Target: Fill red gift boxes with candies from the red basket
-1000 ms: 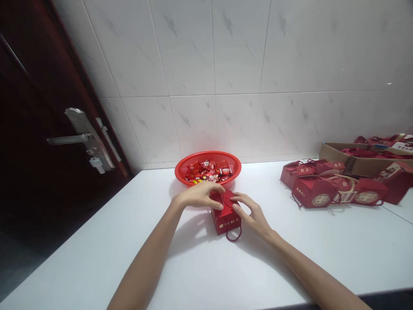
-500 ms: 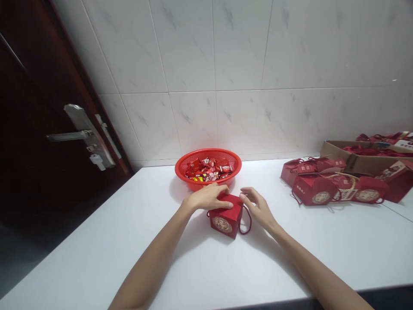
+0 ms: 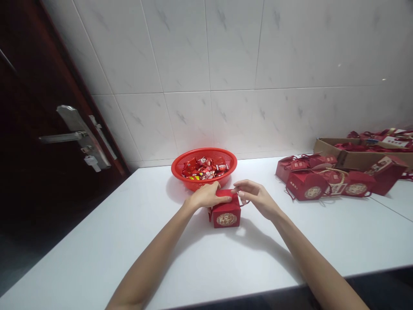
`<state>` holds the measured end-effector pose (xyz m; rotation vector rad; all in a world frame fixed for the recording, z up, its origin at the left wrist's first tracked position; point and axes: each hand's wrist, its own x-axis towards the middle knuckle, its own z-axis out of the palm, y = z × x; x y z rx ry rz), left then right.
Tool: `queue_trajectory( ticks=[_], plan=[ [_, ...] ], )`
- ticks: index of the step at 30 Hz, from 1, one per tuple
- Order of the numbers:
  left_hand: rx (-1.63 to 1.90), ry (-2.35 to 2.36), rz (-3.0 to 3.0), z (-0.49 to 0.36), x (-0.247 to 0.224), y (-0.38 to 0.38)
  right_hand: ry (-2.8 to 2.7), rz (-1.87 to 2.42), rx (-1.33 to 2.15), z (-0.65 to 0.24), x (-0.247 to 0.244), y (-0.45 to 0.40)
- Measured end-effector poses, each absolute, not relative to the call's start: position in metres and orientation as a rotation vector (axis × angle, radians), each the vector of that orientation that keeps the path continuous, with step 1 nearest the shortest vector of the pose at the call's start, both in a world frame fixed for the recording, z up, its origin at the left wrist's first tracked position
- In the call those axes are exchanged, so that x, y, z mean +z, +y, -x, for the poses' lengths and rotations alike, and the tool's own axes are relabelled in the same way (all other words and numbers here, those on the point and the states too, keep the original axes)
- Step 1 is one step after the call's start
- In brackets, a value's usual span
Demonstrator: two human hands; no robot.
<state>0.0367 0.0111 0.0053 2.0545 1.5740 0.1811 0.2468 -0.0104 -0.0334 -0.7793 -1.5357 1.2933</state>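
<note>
The left hand [image 3: 206,196] curves over the small red box [image 3: 226,217], thumb stretched across its top; the other fingers reach toward its far side, partly hidden, so whether they squeeze it I cannot tell. The right hand [image 3: 261,200] has thumb and forefinger close together at the box's far right corner, beside a dark red cord [image 3: 245,203]; whether they pinch it I cannot tell.

The box stands upright about midway between the near and far edges of the white bench [image 3: 129,237], a round gold emblem facing the near edge. Just behind it, by the far edge, a red perforated basket [image 3: 189,183] holds a heap of shiny red packets [image 3: 206,168], some yellow among them. Farther right, toward the far edge, sit grouped red boxes [image 3: 303,185]; behind them, a cardboard carton [image 3: 347,160] contains red corded pieces [image 3: 364,147].
</note>
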Motion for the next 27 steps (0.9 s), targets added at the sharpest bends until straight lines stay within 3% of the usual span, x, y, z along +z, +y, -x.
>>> queue_trajectory(
  ticks=[8, 19, 27],
  plan=[
    [0.265, 1.535, -1.89, -0.025, 0.0, 0.01, -1.771, 0.905, 0.984, -0.233, -0.04, -0.01],
    [0.429, 1.372, -1.666, 0.006, 0.003, -0.008, -1.86, 0.958, 0.898, -0.229, -0.04, -0.01],
    [0.802, 1.095, -1.385, 0.018, 0.03, -0.013, -1.908, 1.028, 0.877, -0.226, -0.024, -0.004]
  ],
)
